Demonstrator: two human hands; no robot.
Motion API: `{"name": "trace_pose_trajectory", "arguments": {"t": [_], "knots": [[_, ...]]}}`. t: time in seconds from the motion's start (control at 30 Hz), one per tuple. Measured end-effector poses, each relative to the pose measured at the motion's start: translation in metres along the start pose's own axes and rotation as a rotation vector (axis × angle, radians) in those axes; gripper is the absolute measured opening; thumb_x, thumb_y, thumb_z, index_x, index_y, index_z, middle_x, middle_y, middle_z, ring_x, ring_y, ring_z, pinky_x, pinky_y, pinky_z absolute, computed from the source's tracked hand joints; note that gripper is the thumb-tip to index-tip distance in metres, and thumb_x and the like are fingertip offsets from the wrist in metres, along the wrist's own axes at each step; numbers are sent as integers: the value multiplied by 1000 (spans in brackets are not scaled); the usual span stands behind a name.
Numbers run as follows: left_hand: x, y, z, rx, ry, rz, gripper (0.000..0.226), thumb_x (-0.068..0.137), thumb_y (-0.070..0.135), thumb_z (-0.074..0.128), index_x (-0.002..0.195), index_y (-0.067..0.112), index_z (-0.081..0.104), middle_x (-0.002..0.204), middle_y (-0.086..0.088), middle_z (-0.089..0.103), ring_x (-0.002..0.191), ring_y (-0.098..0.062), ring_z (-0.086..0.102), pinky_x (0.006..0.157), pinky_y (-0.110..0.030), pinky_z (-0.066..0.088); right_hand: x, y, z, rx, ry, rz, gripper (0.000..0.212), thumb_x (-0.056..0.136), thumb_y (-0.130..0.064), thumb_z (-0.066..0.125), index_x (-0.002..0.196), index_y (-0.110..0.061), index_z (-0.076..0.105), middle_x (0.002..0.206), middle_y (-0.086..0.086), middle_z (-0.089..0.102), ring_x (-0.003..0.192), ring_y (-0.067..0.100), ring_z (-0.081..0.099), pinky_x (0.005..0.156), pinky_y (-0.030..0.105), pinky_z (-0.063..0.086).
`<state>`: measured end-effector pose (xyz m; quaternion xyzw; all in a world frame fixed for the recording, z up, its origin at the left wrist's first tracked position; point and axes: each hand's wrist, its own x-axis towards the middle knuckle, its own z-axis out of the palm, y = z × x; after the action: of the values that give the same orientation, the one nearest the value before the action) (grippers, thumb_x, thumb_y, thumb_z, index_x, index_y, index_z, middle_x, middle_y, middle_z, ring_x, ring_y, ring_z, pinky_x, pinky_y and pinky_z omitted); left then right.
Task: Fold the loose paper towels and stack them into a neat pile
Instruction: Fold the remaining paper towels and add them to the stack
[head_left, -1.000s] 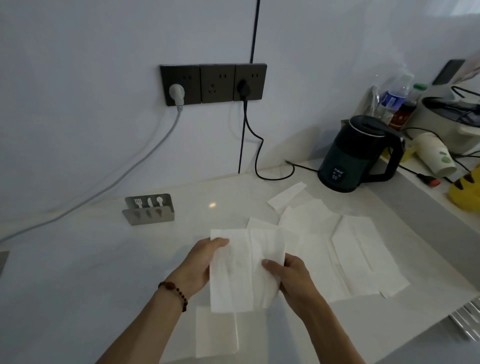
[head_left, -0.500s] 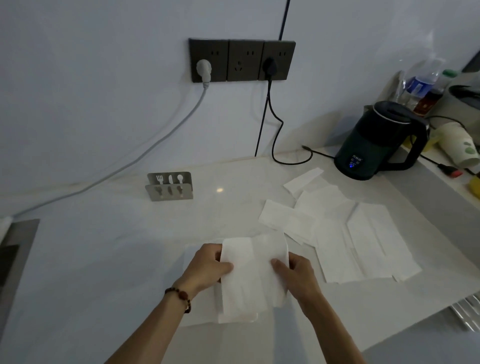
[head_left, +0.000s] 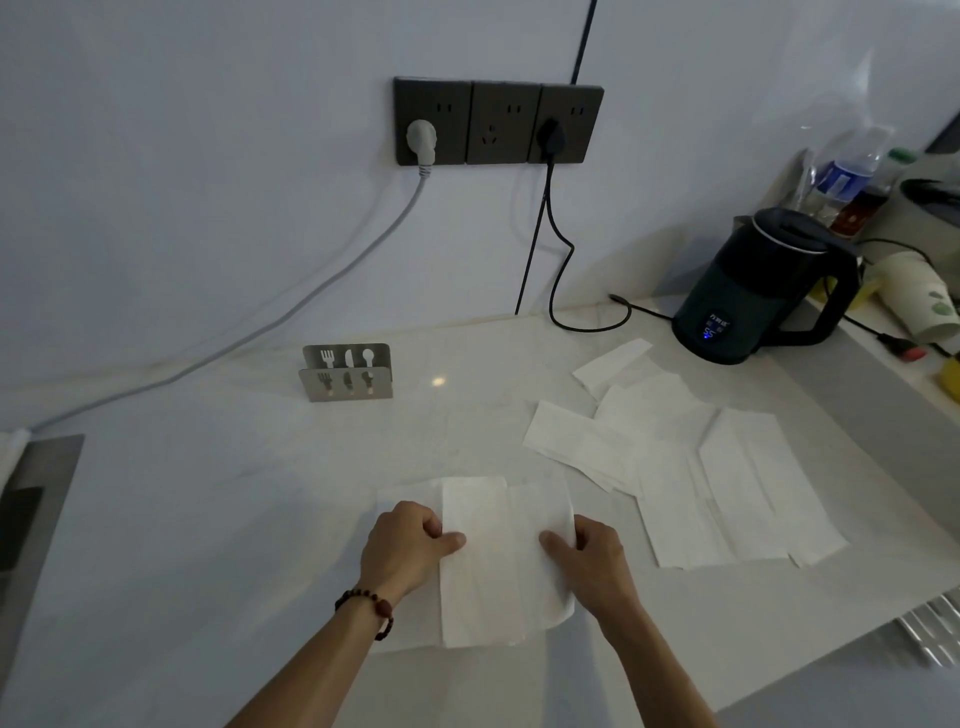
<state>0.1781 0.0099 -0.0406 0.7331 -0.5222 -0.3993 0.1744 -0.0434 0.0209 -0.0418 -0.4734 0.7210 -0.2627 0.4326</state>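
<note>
Open table (head_left: 218, 519) left of hands; cutlery holder (head_left: 347, 372) at back. Loose towels (head_left: 691, 467) spread right; kettle (head_left: 758, 291), cord (head_left: 561, 270) beyond.

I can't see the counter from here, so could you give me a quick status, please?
Left hand, right hand pinching folded towel. Over pile. Loose towels right. Nothing blocking.

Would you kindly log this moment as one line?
left hand grips folded towel | right hand grips it | loose towels unfolded
</note>
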Motion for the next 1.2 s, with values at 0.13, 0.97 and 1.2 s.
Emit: {"name": "trace_pose_trajectory", "arguments": {"t": [0.13, 0.97, 1.2], "knots": [[2, -1, 2, 14, 13, -11, 33, 73, 41, 80, 60, 17, 62, 60, 9, 61, 58, -7, 58, 56, -23, 44, 1, 0, -1, -38, 10, 3, 28, 85, -22, 65, 66, -7, 52, 61, -1, 49, 56, 14, 43, 54, 25, 35], [1, -4, 4, 74, 105, -31, 40, 79, 53, 70, 65, 20, 52, 60, 9, 58, 55, -9, 55, 50, -23, 39, 2, 4, -1, -150, 202, 51, 25, 89, -30, 65, 110, -20, 57, 94, -4, 64, 84, 15, 61, 75, 31, 51], [0, -22, -12, 377, 270, -2, 26, 91, 45, 53, 99, 21, 50, 96, 8, 58, 70, -13, 54, 57, -26, 40, -12, -3, 34, -565, 64, -554, 43, 79, -46, 60, 116, -24, 61, 120, -3, 62, 111, 21, 57, 89, 39, 50]]}}
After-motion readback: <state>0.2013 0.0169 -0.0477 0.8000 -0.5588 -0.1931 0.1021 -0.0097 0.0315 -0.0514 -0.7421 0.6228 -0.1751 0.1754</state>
